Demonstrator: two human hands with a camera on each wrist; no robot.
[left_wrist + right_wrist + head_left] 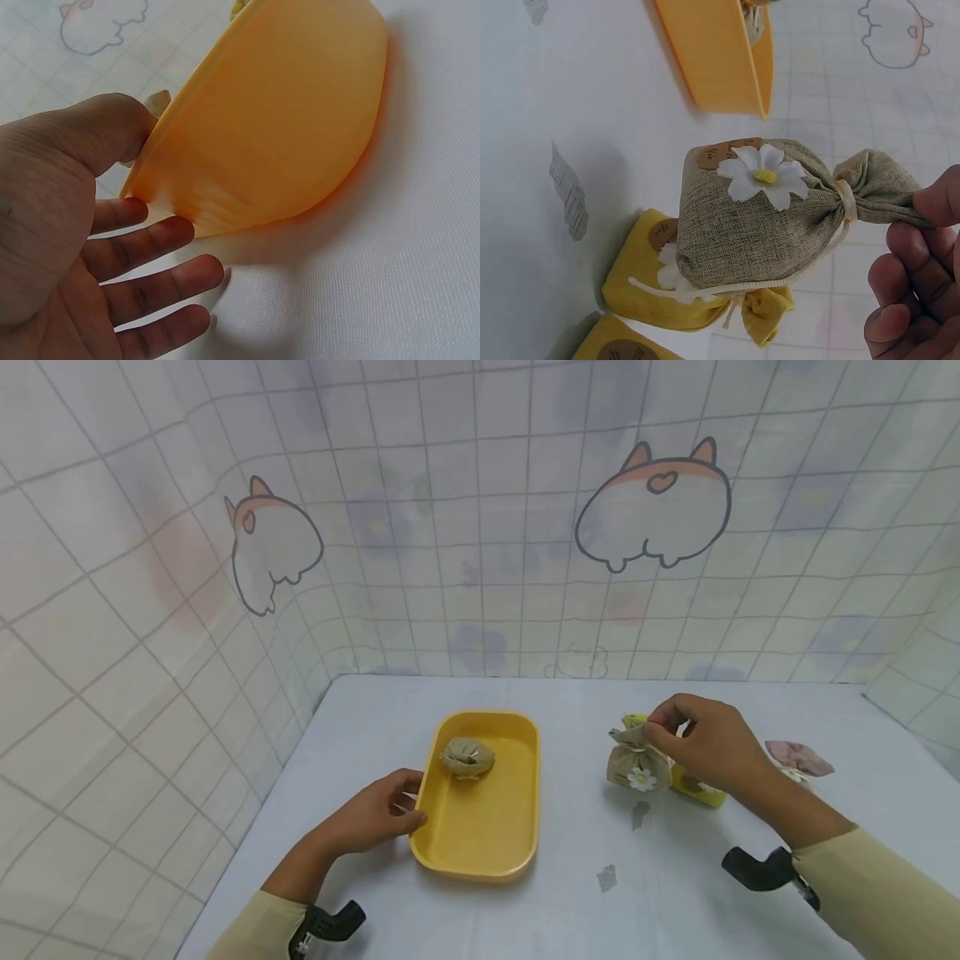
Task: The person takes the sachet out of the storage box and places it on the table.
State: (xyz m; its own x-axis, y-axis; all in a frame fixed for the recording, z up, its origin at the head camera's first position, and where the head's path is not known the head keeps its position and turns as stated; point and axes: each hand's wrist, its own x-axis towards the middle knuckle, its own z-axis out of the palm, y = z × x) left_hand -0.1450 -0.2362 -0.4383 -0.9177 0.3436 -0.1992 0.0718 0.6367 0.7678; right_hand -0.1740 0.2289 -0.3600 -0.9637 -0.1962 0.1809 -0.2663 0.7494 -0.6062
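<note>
My left hand (371, 817) holds the left edge of a yellow plastic tray (480, 839), thumb over the rim and fingertips by the outer wall in the left wrist view. A grey-beige drawstring pouch (467, 758) lies inside, toward the tray's far end. To the right, my right hand (712, 739) pinches the gathered top of another grey-beige drawstring pouch (735, 232). It hangs over the table, with a white cloth daisy, a brown tag and a cream cord on it. Behind and below it lie yellow pouches (637, 274), partly covered in the head view.
A pink pouch (799, 757) lies at the right, beyond my right wrist. Two small grey patches (607, 877) mark the white tablecloth (555, 910). Tile-patterned curtains (480, 527) with cartoon animals stand behind the table and at its sides.
</note>
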